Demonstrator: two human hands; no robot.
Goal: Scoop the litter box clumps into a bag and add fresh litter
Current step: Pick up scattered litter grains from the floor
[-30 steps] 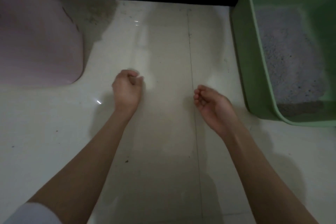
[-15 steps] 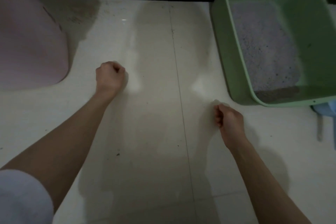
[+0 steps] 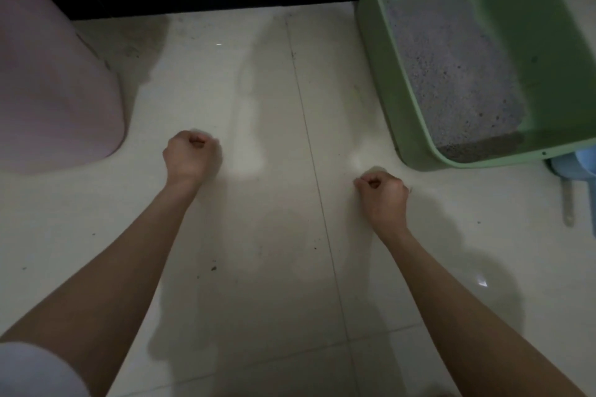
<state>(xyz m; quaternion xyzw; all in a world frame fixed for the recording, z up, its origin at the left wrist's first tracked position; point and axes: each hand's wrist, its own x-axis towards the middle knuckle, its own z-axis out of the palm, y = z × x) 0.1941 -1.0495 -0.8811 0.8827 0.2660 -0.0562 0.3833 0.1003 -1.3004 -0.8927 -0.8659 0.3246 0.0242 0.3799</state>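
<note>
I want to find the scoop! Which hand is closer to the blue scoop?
Right. The right hand is a fist on the floor just left of the scoop; the left hand is a fist much farther left.

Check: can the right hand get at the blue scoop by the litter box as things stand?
Probably yes. The right hand is a closed fist holding nothing, and only bare floor lies between it and the scoop, which sits right of the litter box, partly cut off at the frame edge.
</note>
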